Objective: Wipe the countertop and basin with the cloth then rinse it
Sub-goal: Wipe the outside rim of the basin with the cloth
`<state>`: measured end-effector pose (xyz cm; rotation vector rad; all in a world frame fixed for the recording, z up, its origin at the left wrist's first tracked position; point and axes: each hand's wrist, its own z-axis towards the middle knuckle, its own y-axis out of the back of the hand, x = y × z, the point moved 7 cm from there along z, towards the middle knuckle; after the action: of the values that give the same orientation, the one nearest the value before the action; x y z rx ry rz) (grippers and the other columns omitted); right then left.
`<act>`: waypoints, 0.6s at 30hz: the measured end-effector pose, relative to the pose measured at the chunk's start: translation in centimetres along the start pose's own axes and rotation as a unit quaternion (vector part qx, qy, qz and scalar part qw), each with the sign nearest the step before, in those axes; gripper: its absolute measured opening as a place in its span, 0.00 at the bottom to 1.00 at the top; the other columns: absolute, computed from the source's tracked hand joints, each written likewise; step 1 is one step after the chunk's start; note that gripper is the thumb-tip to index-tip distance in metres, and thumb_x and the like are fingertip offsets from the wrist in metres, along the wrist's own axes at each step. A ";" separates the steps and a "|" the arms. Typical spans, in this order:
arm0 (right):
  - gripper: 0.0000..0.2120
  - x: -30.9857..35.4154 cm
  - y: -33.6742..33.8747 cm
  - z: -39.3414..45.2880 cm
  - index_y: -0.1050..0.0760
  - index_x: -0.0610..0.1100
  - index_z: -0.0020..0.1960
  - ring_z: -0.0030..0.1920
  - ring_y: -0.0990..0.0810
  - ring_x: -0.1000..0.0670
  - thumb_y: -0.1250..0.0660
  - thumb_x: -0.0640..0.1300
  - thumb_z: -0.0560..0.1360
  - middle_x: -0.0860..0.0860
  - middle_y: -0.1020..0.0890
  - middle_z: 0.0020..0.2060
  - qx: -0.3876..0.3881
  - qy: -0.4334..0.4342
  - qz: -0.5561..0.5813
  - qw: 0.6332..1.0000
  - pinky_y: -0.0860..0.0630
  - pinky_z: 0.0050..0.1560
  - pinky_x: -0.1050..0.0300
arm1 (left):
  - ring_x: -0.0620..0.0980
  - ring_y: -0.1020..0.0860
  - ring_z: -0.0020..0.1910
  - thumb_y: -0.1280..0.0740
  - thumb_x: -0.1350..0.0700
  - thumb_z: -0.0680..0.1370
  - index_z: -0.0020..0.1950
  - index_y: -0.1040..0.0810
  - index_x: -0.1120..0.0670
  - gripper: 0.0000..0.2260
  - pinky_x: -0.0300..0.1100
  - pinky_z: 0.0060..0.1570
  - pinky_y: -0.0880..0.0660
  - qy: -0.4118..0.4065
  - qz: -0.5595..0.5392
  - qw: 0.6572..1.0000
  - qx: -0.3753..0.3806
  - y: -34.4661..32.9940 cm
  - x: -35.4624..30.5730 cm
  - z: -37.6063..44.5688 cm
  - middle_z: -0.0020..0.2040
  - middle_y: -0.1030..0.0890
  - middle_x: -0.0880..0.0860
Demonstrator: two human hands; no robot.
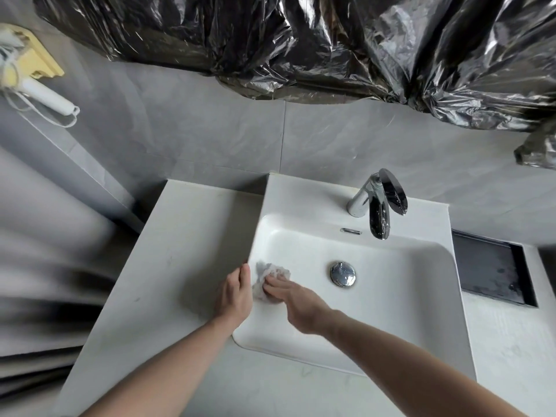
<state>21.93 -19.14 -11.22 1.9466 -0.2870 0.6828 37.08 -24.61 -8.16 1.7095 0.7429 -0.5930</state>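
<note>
- Grey tiled wall [210, 127] behind; crinkled black plastic sheet [301, 40] hangs above.
- White bench [168, 266] carries a white basin [406, 296]; chrome tap [376, 203] at the back, round drain plug [342, 273] mid-bowl.
- Right hand [298, 302], fingers straight, presses a crumpled grey cloth [267, 278] against the basin's left inner wall.
- Left hand [234, 293] lies flat on the basin's left rim, fingers relaxed, holding nothing, just beside the cloth.

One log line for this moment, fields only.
phase: wiping basin | right hand: presses cloth on left wall | left hand: on rim | tap: dry
</note>
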 end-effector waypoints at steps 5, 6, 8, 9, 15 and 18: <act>0.37 -5.0 2.6 4.3 0.37 0.47 0.81 0.83 0.48 0.40 0.44 0.29 0.74 0.50 0.40 0.82 -0.068 -0.046 -0.036 0.996 0.50 0.83 0.47 | 0.65 0.22 0.53 0.48 0.47 0.84 0.42 0.27 0.57 0.19 0.52 0.47 0.28 0.008 -0.004 1.000 -0.006 -0.3 0.4 0.1 0.49 0.17 0.60; 0.35 -5.6 3.0 5.0 0.39 0.47 0.82 0.83 0.51 0.38 0.45 0.30 0.76 0.49 0.42 0.83 -0.074 -0.070 -0.019 0.995 0.53 0.83 0.48 | 0.65 0.22 0.53 0.46 0.48 0.85 0.43 0.26 0.58 0.19 0.51 0.46 0.29 0.020 -0.016 1.000 -0.010 -0.3 0.7 0.3 0.48 0.17 0.60; 0.33 -5.9 3.1 5.9 0.43 0.48 0.83 0.83 0.55 0.40 0.47 0.32 0.80 0.51 0.48 0.84 -0.075 -0.126 0.025 0.989 0.56 0.83 0.50 | 0.64 0.22 0.52 0.45 0.50 0.85 0.42 0.26 0.59 0.18 0.50 0.44 0.30 0.028 -0.030 0.999 -0.010 -0.4 0.9 0.3 0.47 0.17 0.60; 0.32 -5.7 2.9 6.3 0.44 0.50 0.84 0.83 0.56 0.41 0.48 0.33 0.81 0.52 0.49 0.84 -0.077 -0.145 0.045 0.985 0.55 0.82 0.51 | 0.64 0.22 0.51 0.45 0.50 0.85 0.42 0.27 0.59 0.18 0.50 0.44 0.31 0.029 -0.032 0.999 -0.008 -0.5 0.9 0.4 0.46 0.17 0.60; 0.30 -0.4 1.5 5.8 0.37 0.49 0.81 0.81 0.41 0.50 0.47 0.34 0.80 0.57 0.39 0.82 -0.103 -0.092 0.140 0.980 0.40 0.76 0.59 | 0.65 0.23 0.47 0.44 0.48 0.85 0.36 0.32 0.55 0.19 0.50 0.42 0.32 0.036 -0.051 0.998 -0.003 -0.4 0.9 0.4 0.40 0.21 0.59; 0.24 1.6 1.3 2.9 0.26 0.49 0.70 0.73 0.31 0.57 0.44 0.33 0.79 0.58 0.28 0.75 -0.088 -0.063 0.190 0.976 0.36 0.71 0.64 | 0.65 0.23 0.45 0.45 0.48 0.84 0.34 0.34 0.53 0.19 0.49 0.40 0.33 0.026 -0.061 0.998 0.000 -0.4 0.8 0.3 0.36 0.23 0.57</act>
<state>23.54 -22.18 -10.29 1.7828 -0.7865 0.7510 37.33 -24.71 -9.10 1.6929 0.8897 -0.6347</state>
